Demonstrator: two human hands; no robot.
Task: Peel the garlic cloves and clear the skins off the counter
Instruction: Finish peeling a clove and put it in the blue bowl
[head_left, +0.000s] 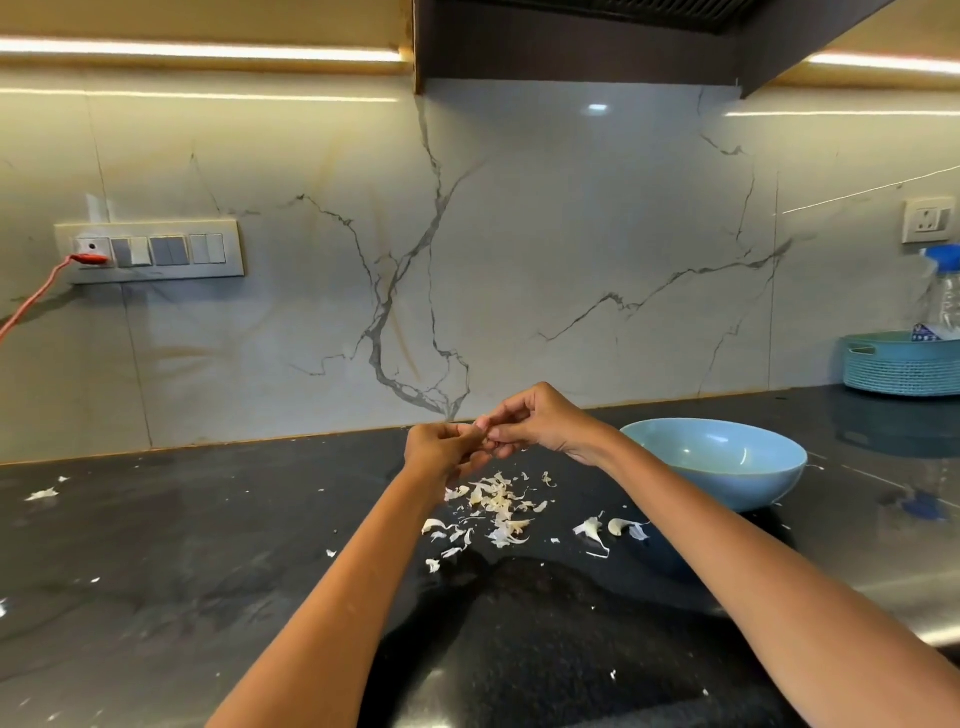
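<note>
My left hand (441, 449) and my right hand (535, 421) meet above the dark counter (182, 545), fingertips of both pinching a small garlic clove (483, 427) that is mostly hidden between them. Directly below lies a heap of pale garlic skins (493, 506). Two cloves with skin on, one (589, 529) beside the other (621, 526), rest to the right of the heap. A light blue bowl (727, 457) stands just right of my right wrist; its inside looks bare from here.
Stray skin flakes (41, 493) dot the counter's left and front. A teal basket (901, 364) holding a plastic bottle (943, 291) sits at the far right against the marble wall. A switch panel with a red plug (91, 257) hangs on the left wall.
</note>
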